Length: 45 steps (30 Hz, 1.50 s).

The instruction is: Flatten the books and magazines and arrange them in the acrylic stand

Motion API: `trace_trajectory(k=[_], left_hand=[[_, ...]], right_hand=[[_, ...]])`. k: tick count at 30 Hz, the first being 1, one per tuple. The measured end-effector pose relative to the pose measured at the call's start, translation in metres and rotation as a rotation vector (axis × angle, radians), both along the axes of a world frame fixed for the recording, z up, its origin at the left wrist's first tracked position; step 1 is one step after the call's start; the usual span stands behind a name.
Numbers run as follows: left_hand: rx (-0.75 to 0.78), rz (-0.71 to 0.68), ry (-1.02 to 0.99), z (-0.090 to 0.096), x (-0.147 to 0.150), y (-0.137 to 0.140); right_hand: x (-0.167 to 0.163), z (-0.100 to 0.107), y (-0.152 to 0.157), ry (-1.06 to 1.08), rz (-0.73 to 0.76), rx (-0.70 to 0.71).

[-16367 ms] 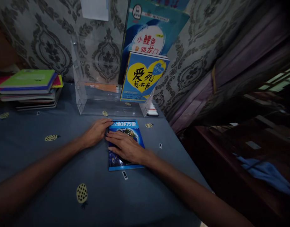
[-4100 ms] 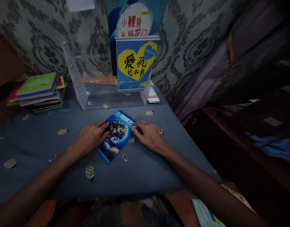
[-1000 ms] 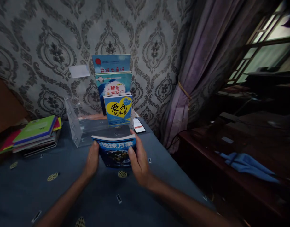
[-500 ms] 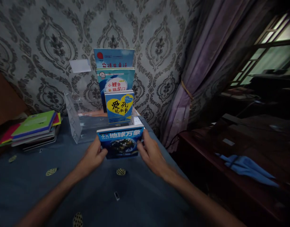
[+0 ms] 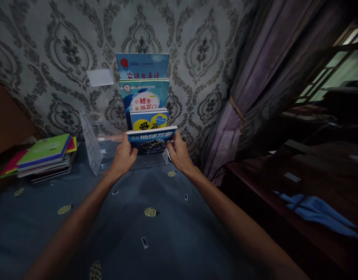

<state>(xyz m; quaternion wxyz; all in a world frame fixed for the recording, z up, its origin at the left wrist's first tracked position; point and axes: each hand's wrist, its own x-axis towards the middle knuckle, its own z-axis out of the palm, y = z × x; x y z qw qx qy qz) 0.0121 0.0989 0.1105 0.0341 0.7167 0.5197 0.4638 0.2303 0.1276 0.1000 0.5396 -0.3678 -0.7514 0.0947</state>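
Between both hands is a dark blue book (image 5: 151, 144) with white Chinese lettering and a globe picture, its top edge tipped toward the wall. My left hand (image 5: 124, 156) is closed on its left side and my right hand (image 5: 179, 152) on its right side, thumbs on the front cover. The book is in front of a clear acrylic tiered rack (image 5: 91, 149), partly covering it. Standing in the rack behind are a blue book with a yellow heart (image 5: 138, 118), a teal book (image 5: 145, 93) and a light blue book (image 5: 142, 64), each higher than the one before.
A stack of books and booklets (image 5: 44, 151) lies left of the rack on the dark blue cloth (image 5: 120, 237). Patterned wallpaper (image 5: 202, 58) rises behind. To the right are a tied purple curtain (image 5: 225, 128) and a dark red cabinet (image 5: 255, 186) with a blue cloth (image 5: 316, 212).
Both hands have carried the dark blue book forward and up toward the rack. It now overlaps the lower part of the yellow-heart book. The view has shifted slightly.
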Motion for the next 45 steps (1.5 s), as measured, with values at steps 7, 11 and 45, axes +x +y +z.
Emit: trace_trajectory(k=[7,11,45], left_hand=[[-0.092,0.042,0.013,-0.014,0.005,0.017],[-0.032,0.146,0.064,-0.02,0.01,0.017],[-0.123,0.463,0.408,-0.032,0.023,0.029]], right_hand=[[0.001,-0.022,0.021,-0.025,-0.055,-0.094],[-0.001,-0.031,0.029,-0.046,-0.115,-0.087],[-0.007,-0.033,0.067,-0.004,-0.264,-0.039]])
